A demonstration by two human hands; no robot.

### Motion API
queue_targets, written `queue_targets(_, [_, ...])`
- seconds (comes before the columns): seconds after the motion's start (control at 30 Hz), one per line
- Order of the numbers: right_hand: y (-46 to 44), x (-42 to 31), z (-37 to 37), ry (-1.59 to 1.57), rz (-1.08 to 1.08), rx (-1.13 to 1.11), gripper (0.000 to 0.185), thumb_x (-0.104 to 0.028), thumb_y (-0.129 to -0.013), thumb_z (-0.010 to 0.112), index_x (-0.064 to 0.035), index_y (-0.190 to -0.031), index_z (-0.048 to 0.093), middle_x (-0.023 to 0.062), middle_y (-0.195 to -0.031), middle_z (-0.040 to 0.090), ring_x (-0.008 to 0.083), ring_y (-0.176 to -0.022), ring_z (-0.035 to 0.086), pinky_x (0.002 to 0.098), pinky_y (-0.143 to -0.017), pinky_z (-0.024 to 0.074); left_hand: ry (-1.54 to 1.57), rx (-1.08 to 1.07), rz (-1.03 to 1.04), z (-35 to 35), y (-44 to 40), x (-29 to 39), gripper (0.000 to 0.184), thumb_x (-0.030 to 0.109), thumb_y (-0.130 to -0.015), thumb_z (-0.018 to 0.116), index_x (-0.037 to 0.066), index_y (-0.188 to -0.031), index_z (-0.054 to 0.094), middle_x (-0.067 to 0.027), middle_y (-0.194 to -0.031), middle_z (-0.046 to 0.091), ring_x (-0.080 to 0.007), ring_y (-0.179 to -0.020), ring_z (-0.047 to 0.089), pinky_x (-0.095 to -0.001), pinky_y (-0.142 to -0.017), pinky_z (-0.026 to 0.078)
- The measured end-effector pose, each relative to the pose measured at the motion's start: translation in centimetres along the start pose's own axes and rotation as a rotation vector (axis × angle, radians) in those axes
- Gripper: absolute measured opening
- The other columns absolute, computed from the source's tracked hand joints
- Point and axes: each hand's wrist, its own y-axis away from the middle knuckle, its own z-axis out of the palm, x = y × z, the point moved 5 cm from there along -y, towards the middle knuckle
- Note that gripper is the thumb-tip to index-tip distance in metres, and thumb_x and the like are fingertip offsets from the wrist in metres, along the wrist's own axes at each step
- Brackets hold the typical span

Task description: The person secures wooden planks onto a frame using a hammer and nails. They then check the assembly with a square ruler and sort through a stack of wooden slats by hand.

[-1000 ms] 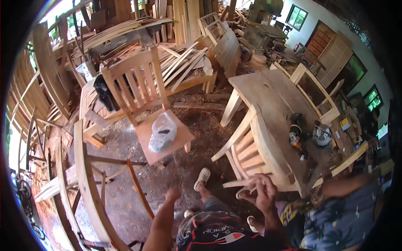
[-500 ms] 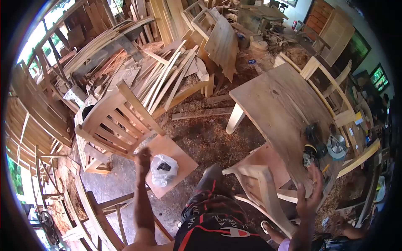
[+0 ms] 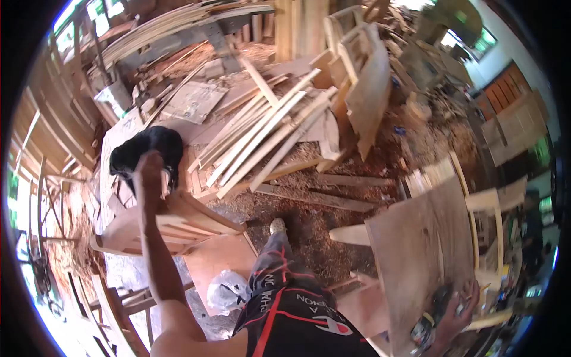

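Observation:
My left hand (image 3: 150,168) is raised at the left, in line with a black animal (image 3: 168,143) on a low wooden surface; blur hides its fingers, and contact is unclear. Just below it is the slatted back of a wooden chair (image 3: 178,225). A clear plastic bag (image 3: 227,291) with something dark inside lies on the chair's seat (image 3: 221,257). At the lower right, my right hand (image 3: 463,308) is over the wooden table (image 3: 410,250), beside a dark power tool (image 3: 423,328). Whether it grips anything cannot be made out.
Loose wooden strips (image 3: 270,134) are piled ahead, with a leaning panel (image 3: 366,89) beside them. Boards (image 3: 342,198) lie on the shavings-covered floor. A chair frame (image 3: 488,202) stands beyond the table, and wooden frames (image 3: 119,309) are at the lower left.
The view has shifted forward and left. My left hand has moved from the chair back towards the black animal, now fully visible. My right hand has come down beside the power tool.

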Motion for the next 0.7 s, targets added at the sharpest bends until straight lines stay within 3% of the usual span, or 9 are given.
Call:
queue_targets(0.07, [-5.5,-1.9,5.2,-0.172,0.02,-0.027,0.05,-0.005,-0.093,0.053,0.0006,-0.141,0.04,0.0195,-0.138,0.051,0.0289,-0.121,0.053,0.0377,-0.1,0.0421,-0.041,-0.297,-0.153,2.1,1.3,-0.7,0.018,0.015,-0.091,0.062,0.001,-0.099,0.068,-0.0196,-0.084,0.07,-0.0301,-0.076,0.07,-0.0369,-0.068,0.053])
queue_targets(0.2, [-15.6,-10.4,16.5,-0.096,-0.115,-0.294,0.047,-0.003,-0.092,0.055,0.0015,-0.137,0.043,0.019,-0.131,0.055,0.0287,-0.119,0.055,0.0387,-0.099,0.0427,-0.125,-0.379,-0.29,3.1,1.7,-1.0,0.028,0.02,-0.088,0.068,0.001,-0.108,0.065,-0.0176,-0.091,0.069,-0.0289,-0.078,0.069,-0.0384,-0.068,0.053])
queue_targets(0.27, [-19.6,-17.2,22.4,-0.087,-0.508,-0.44,0.043,-0.005,-0.091,0.059,0.002,-0.132,0.05,0.0207,-0.122,0.06,0.0318,-0.108,0.061,0.0377,-0.091,0.0491,-0.102,-0.356,-0.32,2.5,1.5,0.3,0.024,0.016,-0.087,0.067,0.0,-0.104,0.065,-0.0186,-0.093,0.069,-0.0339,-0.084,0.067,-0.0391,-0.073,0.053])
queue_targets(0.3, [-21.4,-20.2,25.5,-0.14,-0.536,-0.478,0.04,-0.004,-0.09,0.061,0.0014,-0.129,0.053,0.0208,-0.119,0.061,0.0323,-0.104,0.063,0.0373,-0.086,0.0508,-0.083,-0.332,-0.374,1.9,1.1,1.4,0.021,0.014,-0.087,0.067,-0.001,-0.102,0.065,-0.0191,-0.094,0.069,-0.0351,-0.083,0.067,-0.0388,-0.074,0.053])
queue_targets(0.4, [-25.6,-27.8,36.8,-0.278,-0.766,-0.59,0.035,-0.001,-0.086,0.063,-0.0012,-0.121,0.06,0.0197,-0.104,0.067,0.034,-0.091,0.067,0.0374,-0.074,0.054,-0.136,0.015,-0.567,-0.4,3.0,0.4,0.018,-0.001,-0.09,0.057,-0.004,-0.105,0.065,-0.0129,-0.099,0.069,-0.0221,-0.092,0.065,-0.0342,-0.086,0.05])
queue_targets(0.47, [-27.1,-33.7,52.1,-0.442,-0.955,-0.737,0.031,-0.002,-0.085,0.062,-0.0023,-0.116,0.062,0.0212,-0.092,0.067,0.0353,-0.081,0.067,0.0423,-0.071,0.054,-0.418,0.27,-0.699,-3.1,5.0,-0.7,0.032,-0.001,-0.088,0.055,-0.004,-0.12,0.058,-0.0201,-0.124,0.058,-0.031,-0.116,0.054,-0.0407,-0.101,0.04])
queue_targets(0.53, [-25.9,-37.2,64.4,-0.425,-1.127,-0.763,0.028,-0.003,-0.086,0.057,0.0017,-0.113,0.061,0.0207,-0.091,0.069,0.0319,-0.079,0.068,0.0412,-0.071,0.056,-0.605,0.372,-0.864,-3.1,5.1,0.3,0.036,-0.002,-0.079,0.053,-0.002,-0.115,0.06,-0.0199,-0.129,0.054,-0.0347,-0.126,0.045,-0.0448,-0.109,0.031])
queue_targets(0.67, [-20.1,-43.5,85.4,-0.109,-1.51,-0.886,0.031,-0.003,-0.087,0.053,0.0067,-0.116,0.057,0.0202,-0.094,0.067,0.0311,-0.088,0.066,0.0385,-0.08,0.0552,-0.919,0.091,-1.066,-8.2,22.9,-5.7,0.054,0.026,-0.093,0.065,-0.005,-0.133,0.046,-0.0284,-0.126,0.052,-0.0371,-0.106,0.055,-0.0414,-0.098,0.043])
queue_targets(0.7, [-18.7,-44.8,89.2,-0.089,-1.536,-0.894,0.032,-0.003,-0.087,0.052,0.0056,-0.118,0.056,0.0196,-0.097,0.067,0.0306,-0.093,0.064,0.0379,-0.081,0.0544,-1.012,0.154,-0.696,-6.9,21.5,-3.3,0.049,0.025,-0.094,0.063,-0.006,-0.13,0.049,-0.027,-0.123,0.054,-0.0373,-0.102,0.055,-0.0427,-0.094,0.046])
